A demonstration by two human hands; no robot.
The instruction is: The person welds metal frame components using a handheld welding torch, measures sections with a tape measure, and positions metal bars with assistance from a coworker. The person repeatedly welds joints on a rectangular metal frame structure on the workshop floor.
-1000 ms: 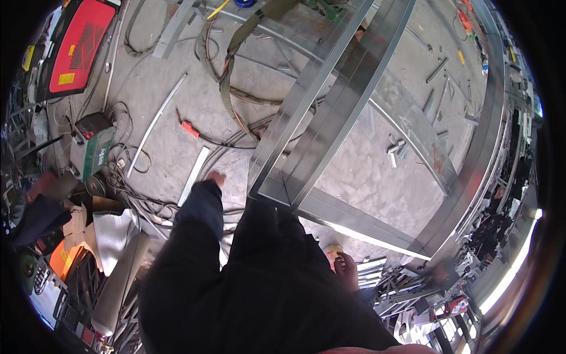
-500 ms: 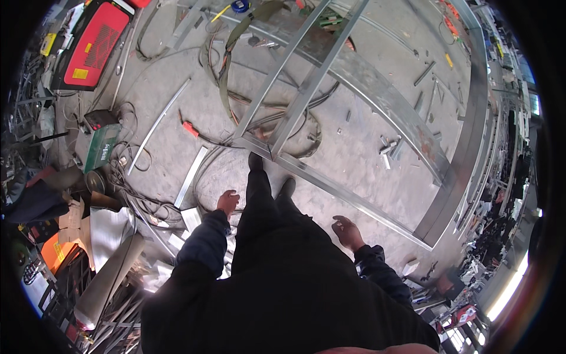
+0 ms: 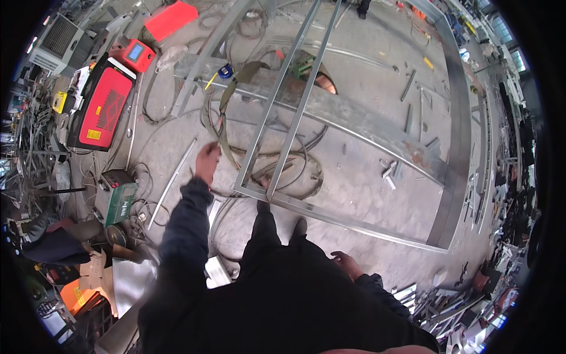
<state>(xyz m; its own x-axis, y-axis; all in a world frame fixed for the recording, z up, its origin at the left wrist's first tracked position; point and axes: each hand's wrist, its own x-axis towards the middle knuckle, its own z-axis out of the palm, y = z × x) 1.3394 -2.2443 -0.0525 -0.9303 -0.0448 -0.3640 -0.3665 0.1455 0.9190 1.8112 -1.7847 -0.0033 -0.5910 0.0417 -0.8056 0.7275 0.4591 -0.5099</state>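
Observation:
My left hand (image 3: pixel 207 164) is stretched forward over the concrete floor, left of the steel frame's near corner. Its fingers look loosely bent, with nothing visible in them. My right hand (image 3: pixel 348 265) hangs low beside my right thigh, fingers apart and holding nothing. In front of my feet lies the rectangular frame of steel tube (image 3: pixel 359 224), with two parallel bars (image 3: pixel 293 127) running away from me. Cables and an olive hose (image 3: pixel 223 100) loop around its left bars. The orange-red cable end seen earlier is hidden, apparently below my left hand.
Left stand a red machine (image 3: pixel 109 106), a smaller red unit with a screen (image 3: pixel 134 54) and a green box (image 3: pixel 119 203). A blue tape measure (image 3: pixel 225 71) rests on a wide steel beam (image 3: pixel 354 118) crossing the frame. Another person's shoe (image 3: pixel 362 10) shows at the far edge. Metal offcuts (image 3: pixel 389 172) lie inside the frame.
My left hand has moved forward and left from beside my leg. My right hand still hangs at my side. The view has tilted up, showing more of the far floor.

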